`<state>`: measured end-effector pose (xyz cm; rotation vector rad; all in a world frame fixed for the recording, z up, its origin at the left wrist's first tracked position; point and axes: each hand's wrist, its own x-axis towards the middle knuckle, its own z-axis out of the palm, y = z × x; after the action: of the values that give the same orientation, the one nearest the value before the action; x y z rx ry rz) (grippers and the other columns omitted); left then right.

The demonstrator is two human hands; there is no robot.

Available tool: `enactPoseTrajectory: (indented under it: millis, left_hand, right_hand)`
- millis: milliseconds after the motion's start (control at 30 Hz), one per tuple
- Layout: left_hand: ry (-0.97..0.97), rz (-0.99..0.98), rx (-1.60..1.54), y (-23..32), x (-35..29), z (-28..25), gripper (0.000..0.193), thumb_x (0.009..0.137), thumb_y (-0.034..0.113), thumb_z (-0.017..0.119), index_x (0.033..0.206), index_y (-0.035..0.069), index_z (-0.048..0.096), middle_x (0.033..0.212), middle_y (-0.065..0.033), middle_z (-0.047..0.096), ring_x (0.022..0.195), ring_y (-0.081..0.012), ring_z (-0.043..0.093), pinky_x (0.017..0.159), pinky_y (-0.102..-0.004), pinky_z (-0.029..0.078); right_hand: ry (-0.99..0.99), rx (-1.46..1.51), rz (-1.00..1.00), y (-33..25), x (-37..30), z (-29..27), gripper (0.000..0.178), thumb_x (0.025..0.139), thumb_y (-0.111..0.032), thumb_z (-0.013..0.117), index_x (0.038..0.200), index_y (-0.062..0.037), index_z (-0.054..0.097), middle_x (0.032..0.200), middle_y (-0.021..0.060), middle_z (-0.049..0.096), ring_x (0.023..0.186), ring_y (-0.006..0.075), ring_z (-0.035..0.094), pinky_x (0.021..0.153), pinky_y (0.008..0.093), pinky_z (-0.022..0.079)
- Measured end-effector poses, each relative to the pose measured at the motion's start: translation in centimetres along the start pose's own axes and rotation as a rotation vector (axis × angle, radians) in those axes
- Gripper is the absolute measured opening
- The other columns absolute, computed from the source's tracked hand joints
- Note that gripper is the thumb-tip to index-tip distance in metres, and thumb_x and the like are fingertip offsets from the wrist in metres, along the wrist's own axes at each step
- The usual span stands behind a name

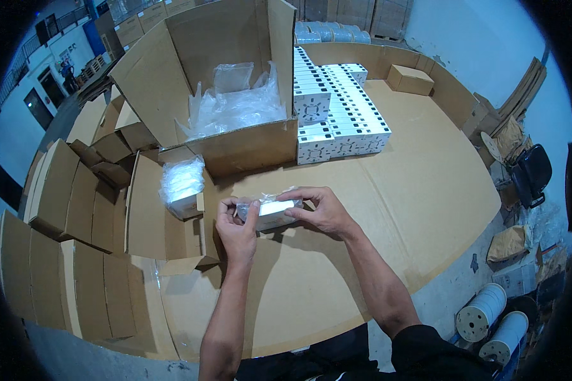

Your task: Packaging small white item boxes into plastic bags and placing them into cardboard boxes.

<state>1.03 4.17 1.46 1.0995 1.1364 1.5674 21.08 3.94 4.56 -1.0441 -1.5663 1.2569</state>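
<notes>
Between my two hands, above the cardboard-covered table, is a small white box point(274, 219) with clear plastic wrap around it. My left hand point(238, 230) grips its left end, thumb on the near side. At the other end, my right hand point(321, 213) pinches the plastic and the box's upper edge between thumb and fingers. Just left of my left hand stands an open carton point(149, 206) with a stack of plastic-wrapped white boxes point(183, 184) in it. Beyond my hands, a large open carton point(251, 149) holds a heap of clear plastic bags point(238, 108).
Rows of white printed boxes point(356, 117) are stacked right of the large carton. A small brown box point(410, 80) sits at the table's far right, inside a raised cardboard edge. Several open cartons point(76, 197) crowd the left side. Cable spools point(483, 311) and a black chair point(532, 174) stand on the floor at right.
</notes>
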Motion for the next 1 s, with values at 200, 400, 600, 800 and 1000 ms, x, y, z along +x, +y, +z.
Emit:
enactPoseTrajectory:
  millis: [200,400,600,800,1000]
  left_hand:
    - [-0.014,0.934,0.717,2.3,-0.2,-0.1,0.030,0.085,0.003,0.076,0.110,0.003,0.062,0.095,-0.0063,0.068,0.099,-0.0245,0.063,0.098,-0.0366,0.045]
    - [-0.233,0.732,0.694,2.2,-0.7,-0.4,0.024,0.082,0.004,0.078,0.104,0.006,0.071,0.102,-0.0107,0.072,0.102,-0.0268,0.064,0.094,-0.0394,0.049]
    - [-0.299,0.306,0.400,0.9,-0.2,-0.8,0.030,0.083,0.004,0.079,0.111,0.002,0.069,0.106,-0.0086,0.071,0.099,-0.0193,0.066,0.085,-0.0328,0.053]
    - [-0.373,0.049,0.201,0.3,-0.4,-1.1,0.036,0.086,0.006,0.078,0.119,0.000,0.065,0.110,-0.0060,0.068,0.098,-0.0127,0.063,0.084,-0.0272,0.052]
    - [-0.392,0.042,0.221,0.7,-0.8,-1.3,0.033,0.090,0.011,0.076,0.120,0.003,0.066,0.103,-0.0038,0.070,0.092,-0.0109,0.064,0.080,-0.0268,0.053]
  right_hand:
    - [0.030,0.067,0.108,0.2,-0.1,-0.1,0.030,0.089,-0.012,0.075,0.118,-0.0037,0.072,0.109,0.0093,0.072,0.093,0.0156,0.068,0.076,0.0285,0.059]
    - [0.034,0.020,0.147,-0.3,-0.1,-0.2,0.029,0.089,-0.011,0.074,0.116,-0.0033,0.073,0.102,0.0068,0.073,0.087,0.0124,0.065,0.069,0.0266,0.055]
    - [0.042,-0.039,0.114,-0.1,0.0,-0.2,0.027,0.088,-0.009,0.074,0.114,-0.0006,0.072,0.105,0.0093,0.072,0.094,0.0156,0.067,0.075,0.0296,0.058]
    - [-0.015,-0.488,-0.306,-2.2,0.1,-0.6,0.026,0.084,-0.006,0.071,0.110,-0.0025,0.071,0.105,0.0147,0.071,0.094,0.0304,0.067,0.086,0.0393,0.053]
    - [-0.155,-0.876,-0.252,-4.8,0.6,0.5,0.023,0.086,-0.007,0.068,0.108,-0.0013,0.066,0.102,0.0191,0.069,0.098,0.0395,0.066,0.087,0.0473,0.052]
